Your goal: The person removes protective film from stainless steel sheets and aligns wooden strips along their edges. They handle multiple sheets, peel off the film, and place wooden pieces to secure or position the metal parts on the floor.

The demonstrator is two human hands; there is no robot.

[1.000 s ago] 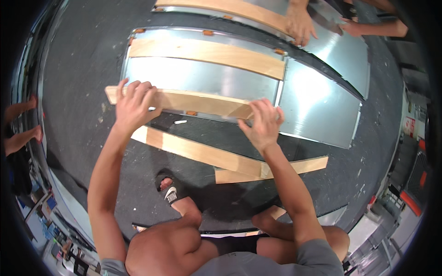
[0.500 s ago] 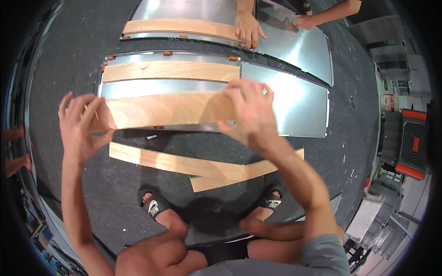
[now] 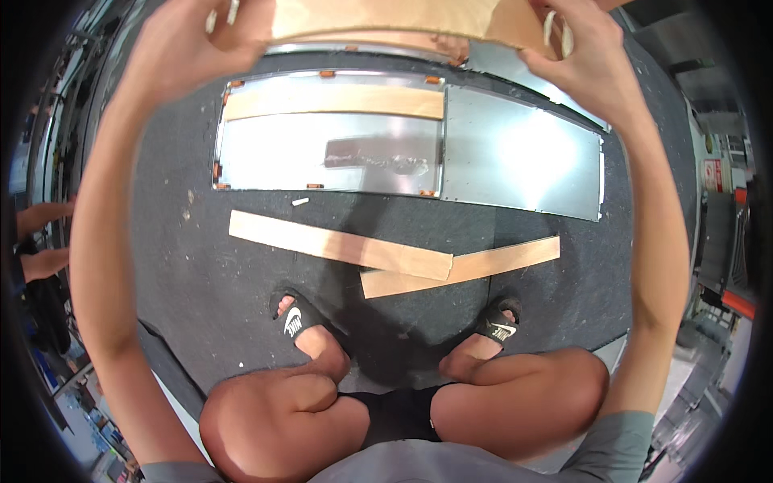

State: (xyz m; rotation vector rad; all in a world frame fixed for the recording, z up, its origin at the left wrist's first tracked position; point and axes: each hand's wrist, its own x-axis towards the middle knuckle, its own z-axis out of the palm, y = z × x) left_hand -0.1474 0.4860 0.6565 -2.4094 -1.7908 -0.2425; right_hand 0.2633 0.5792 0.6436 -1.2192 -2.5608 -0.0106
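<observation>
A wooden board (image 3: 394, 18) is raised high at the top of the view, one end in each hand. My left hand (image 3: 189, 48) grips its left end and my right hand (image 3: 576, 48) its right end, fingers bent round it. Below the board lies a shiny metal panel (image 3: 274, 149) with small orange clips along its edges. Another wooden board (image 3: 334, 103) lies along the far part of that panel. Nearer to me, two more boards rest on the floor, a left one (image 3: 338, 244) overlapping a right one (image 3: 507, 258).
A plain metal panel (image 3: 523, 153) adjoins the clipped one on the right. Farther metal panels (image 3: 515, 72) are partly hidden by the raised board. A small white piece (image 3: 300, 201) lies on the dark floor. At the left edge another person's limbs (image 3: 44, 241) show.
Both hands have lifted the board up and away from above the clipped panel to the top of the view. The panel's near part, with a smeared patch, is now uncovered.
</observation>
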